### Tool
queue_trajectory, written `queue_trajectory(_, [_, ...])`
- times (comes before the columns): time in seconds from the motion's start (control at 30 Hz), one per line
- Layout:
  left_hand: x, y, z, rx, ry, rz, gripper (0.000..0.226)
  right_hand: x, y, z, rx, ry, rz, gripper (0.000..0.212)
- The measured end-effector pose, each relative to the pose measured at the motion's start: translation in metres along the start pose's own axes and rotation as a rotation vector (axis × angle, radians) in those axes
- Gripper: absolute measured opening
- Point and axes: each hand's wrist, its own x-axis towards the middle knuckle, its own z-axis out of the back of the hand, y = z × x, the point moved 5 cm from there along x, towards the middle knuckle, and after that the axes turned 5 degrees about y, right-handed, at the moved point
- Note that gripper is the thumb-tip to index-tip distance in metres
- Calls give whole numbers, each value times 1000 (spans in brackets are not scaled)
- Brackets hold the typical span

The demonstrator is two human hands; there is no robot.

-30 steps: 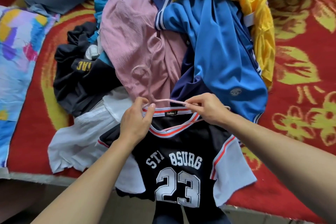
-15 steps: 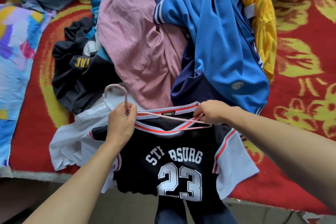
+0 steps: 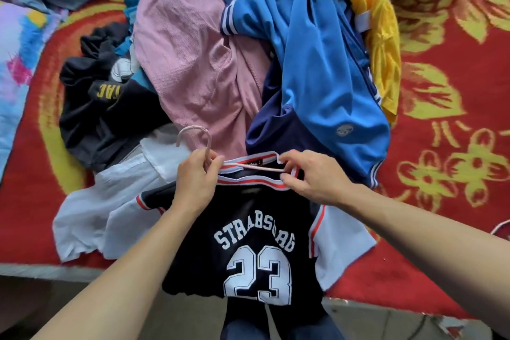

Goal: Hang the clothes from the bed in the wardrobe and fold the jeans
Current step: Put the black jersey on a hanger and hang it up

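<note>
Seeing, L to R: black sweatshirt point(image 3: 91, 107) and white garment point(image 3: 110, 201) on the bed's red blanket point(image 3: 33, 179). Left grip point(image 3: 193, 182) curls tight round pink hanger point(image 3: 193, 128) neck, hook poking up above it. Navy no. 23 jersey point(image 3: 248, 229) drapes off the bed edge, hanger arm inside its collar. Right grip point(image 3: 311, 176) pinches collar w/ hanger arm. Behind: pink shirt point(image 3: 198, 50), blue jacket point(image 3: 317, 63), yellow top point(image 3: 383, 36).

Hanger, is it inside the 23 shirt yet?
Partly in: the hanger bar lies inside the shirt collar, between left hand and right hand; hook sticks out. Shoulders: cannot tell.
</note>
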Motion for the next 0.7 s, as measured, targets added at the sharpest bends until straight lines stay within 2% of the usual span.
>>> queue_trajectory(0.13, [-1,-3,1,-114,4,-21,14,14,0,-3,-282,-5,-116,39])
queue_trajectory(0.27, [-4,4,3,2,88,-46,3,12,6,-11,-499,-62,13,35])
queue_trajectory(0.4, [-5,47,21,157,116,103,10,-9,-45,5,-418,-135,-130,26])
queue_trajectory(0.53, [-7,50,9,201,154,113,6,-26,-82,-1,-310,-29,-277,27])
queue_trajectory(0.63, [-2,38,-11,177,143,77,7,-20,-72,-11,-228,11,-270,20])
queue_trajectory(0.7, [3,33,-18,130,105,91,7,-7,-57,-16,-202,-11,-227,29])
